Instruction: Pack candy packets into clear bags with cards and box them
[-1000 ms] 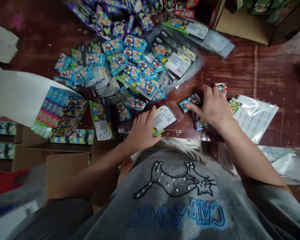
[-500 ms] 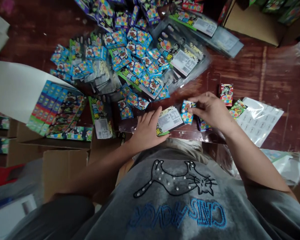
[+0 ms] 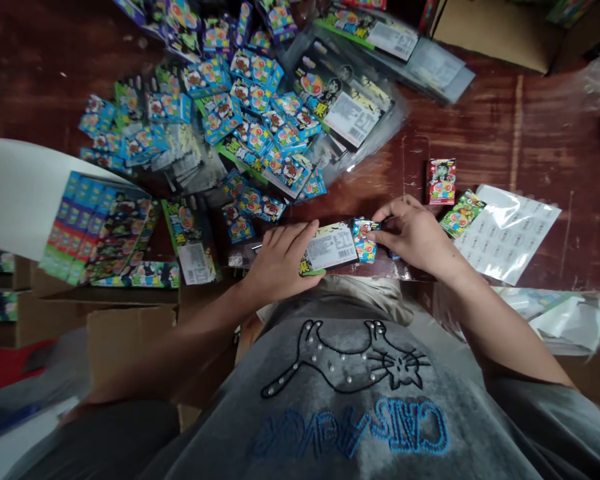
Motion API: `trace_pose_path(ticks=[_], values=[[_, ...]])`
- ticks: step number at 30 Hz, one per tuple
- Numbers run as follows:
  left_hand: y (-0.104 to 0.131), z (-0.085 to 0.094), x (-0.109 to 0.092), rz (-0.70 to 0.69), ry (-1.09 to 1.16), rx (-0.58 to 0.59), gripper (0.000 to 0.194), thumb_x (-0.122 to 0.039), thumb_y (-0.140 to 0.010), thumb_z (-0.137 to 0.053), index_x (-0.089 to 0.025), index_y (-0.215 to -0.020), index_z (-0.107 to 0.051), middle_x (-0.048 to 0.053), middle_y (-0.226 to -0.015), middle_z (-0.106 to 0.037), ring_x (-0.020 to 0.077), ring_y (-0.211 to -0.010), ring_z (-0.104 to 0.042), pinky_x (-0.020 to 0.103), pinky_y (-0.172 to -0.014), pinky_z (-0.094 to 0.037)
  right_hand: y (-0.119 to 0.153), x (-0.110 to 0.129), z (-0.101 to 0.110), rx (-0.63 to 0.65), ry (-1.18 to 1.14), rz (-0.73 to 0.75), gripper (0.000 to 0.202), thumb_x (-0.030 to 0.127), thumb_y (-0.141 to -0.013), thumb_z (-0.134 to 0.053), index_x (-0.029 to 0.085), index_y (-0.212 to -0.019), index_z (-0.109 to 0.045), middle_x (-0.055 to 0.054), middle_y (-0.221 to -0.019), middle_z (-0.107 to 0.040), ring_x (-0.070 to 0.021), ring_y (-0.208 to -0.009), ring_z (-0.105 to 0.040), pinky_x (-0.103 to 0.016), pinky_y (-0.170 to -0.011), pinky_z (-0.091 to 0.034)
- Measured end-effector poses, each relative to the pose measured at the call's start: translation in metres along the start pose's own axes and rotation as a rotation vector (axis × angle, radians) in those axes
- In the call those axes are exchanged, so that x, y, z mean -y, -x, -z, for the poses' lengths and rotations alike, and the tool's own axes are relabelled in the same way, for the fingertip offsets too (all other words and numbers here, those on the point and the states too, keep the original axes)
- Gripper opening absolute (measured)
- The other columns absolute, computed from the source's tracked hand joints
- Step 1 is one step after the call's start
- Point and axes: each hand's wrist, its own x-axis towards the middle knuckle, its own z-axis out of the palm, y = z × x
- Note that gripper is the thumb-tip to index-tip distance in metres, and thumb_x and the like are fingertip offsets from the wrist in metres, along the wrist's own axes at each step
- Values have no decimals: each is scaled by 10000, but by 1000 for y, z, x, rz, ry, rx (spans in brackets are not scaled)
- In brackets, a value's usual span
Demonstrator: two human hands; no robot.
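Observation:
My left hand (image 3: 283, 261) lies over the left end of a labelled clear pouch (image 3: 333, 247) at the table's front edge, its fingers stretched and thumb along the lower side. At the pouch's right end is a small blue box (image 3: 365, 240), pinched at its right side by the thumb and fingers of my right hand (image 3: 413, 233). Part of a dark purple box shows under my right hand. Beyond that hand stand out a red box (image 3: 441, 181) and a green box (image 3: 463, 213), the latter overlapping a sticker sheet (image 3: 513, 233).
Many blue boxes (image 3: 253, 133) are heaped behind my hands, with purple boxes (image 3: 183, 27) farther back. Labelled pouches (image 3: 353, 120) lie beside the heap. Packed boxes (image 3: 77, 227) sit at the left, and a cardboard carton (image 3: 495, 33) is at the back right.
The blue box in my right hand now sits against the pouch's right end, more upright. The pouch is turned closer to level. The view has shifted slightly, moving the heap leftward.

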Motion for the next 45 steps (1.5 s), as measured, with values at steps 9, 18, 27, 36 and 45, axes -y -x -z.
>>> trace_pose_path(ticks=[9, 18, 27, 36, 45], values=[[-2, -5, 2, -77, -18, -37, 1020, -388, -836, -823, -142, -1697, -334, 225, -1481, -597, 419, -1295, -587, 541, -1095, -457, 4, 5, 3, 39, -64, 85, 188, 245, -882, -833, 230, -1051, -751, -50, -1034, -664, -204, -901, -629, -370, -837, -544], [-5, -1, -7, -35, -18, -95, 1056, -437, -894, -811, -207, -1741, -225, 214, -1517, -570, 419, -1348, -576, 548, -1134, -422, 19, 8, 2, -168, -200, 32, 258, 437, -1027, -651, 255, -1206, -609, -69, -1119, -711, -235, -974, -677, -406, -884, -573], [-6, 2, -15, 0, -27, 2, 1012, -368, -846, -811, -186, -1704, -306, 213, -1527, -553, 423, -1351, -552, 555, -1138, -415, 15, 13, 26, 131, -1, 181, 189, 349, -996, -694, 240, -1147, -726, -63, -1037, -745, -224, -886, -691, -397, -843, -571], [-18, -6, -16, 55, 43, 40, 1111, -401, -813, -832, -179, -1729, -243, 195, -1526, -538, 412, -1359, -531, 550, -1164, -415, 24, 17, -20, -109, -6, 145, 391, 473, -1014, -708, 207, -1300, -720, -119, -1133, -789, -277, -1024, -764, -448, -937, -648], [-24, 0, -8, 64, 4, 156, 1089, -459, -793, -866, -158, -1692, -331, 229, -1582, -515, 460, -1425, -483, 603, -1184, -392, 42, -24, 40, 246, 237, 351, 1013, 517, -966, -741, 279, -1776, -180, -129, -1840, -224, -421, -1676, -280, -702, -1329, -324]])
